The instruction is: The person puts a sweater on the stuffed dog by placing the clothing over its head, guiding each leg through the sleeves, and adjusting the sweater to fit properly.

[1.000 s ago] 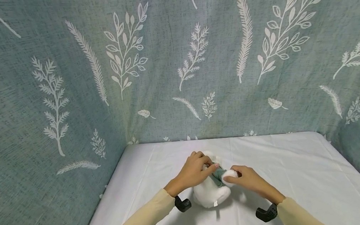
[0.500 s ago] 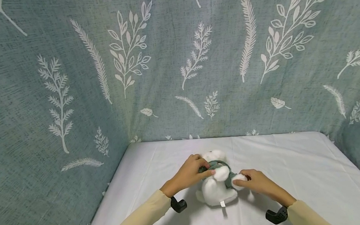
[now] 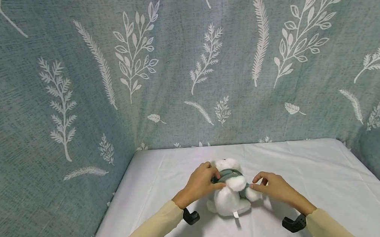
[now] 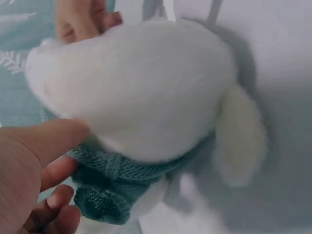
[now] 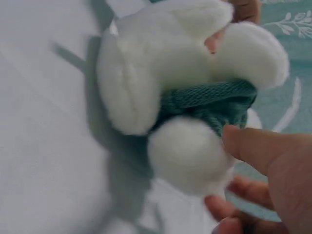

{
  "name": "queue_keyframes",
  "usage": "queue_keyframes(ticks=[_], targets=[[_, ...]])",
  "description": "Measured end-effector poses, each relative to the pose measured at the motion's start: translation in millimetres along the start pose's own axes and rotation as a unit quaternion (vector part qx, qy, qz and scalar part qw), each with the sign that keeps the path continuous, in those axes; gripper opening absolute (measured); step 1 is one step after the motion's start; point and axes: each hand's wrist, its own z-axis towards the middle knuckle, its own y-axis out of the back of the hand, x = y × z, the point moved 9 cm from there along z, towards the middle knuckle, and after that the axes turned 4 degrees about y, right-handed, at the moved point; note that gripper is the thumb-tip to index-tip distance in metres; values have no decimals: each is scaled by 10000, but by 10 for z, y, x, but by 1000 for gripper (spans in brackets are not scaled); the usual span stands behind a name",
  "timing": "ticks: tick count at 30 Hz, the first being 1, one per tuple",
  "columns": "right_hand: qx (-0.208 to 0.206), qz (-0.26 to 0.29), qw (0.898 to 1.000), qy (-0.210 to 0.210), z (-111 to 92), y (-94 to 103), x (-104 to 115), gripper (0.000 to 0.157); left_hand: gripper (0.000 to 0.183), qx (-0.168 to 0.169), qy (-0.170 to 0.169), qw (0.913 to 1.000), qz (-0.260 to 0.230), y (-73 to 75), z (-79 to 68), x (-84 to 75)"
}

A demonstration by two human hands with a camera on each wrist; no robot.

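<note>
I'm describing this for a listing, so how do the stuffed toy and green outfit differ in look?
The toy is white, while the outfit is green. The toy looks fuzzy; the outfit shows knitted stitches. The toy is bigger; the outfit covers only part of it. Both look soft and sit between the left hand and right hand.

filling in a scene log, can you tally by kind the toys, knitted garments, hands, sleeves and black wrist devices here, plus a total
White plush toy: 1
Green knitted garment: 1
Left hand and right hand: 2
Left sleeve and right sleeve: 2
Left black wrist device and right black wrist device: 2
Total: 8
</note>
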Motion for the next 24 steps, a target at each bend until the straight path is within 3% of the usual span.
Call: queue_keyframes(ticks=[6,9,14,18,24], targets=[[77,592,9941,906,42,27,232,32,33,-79,635,9978,150,-21,-6,117],[139,790,9878,1334,60,-20,330,33,33,-136,785,9962,352,-33,4,144],[22,890,9807,1741,86,-93,426,35,22,-132,439,9983,368,-75,13,85],[170,913,9783,1854,108,-170,483,37,12,-125,142,9998,-10,-84,13,32],[241,623,9772,2016,159,-253,640,43,16,-84,-110,9973,-715,-26,46,-42]])
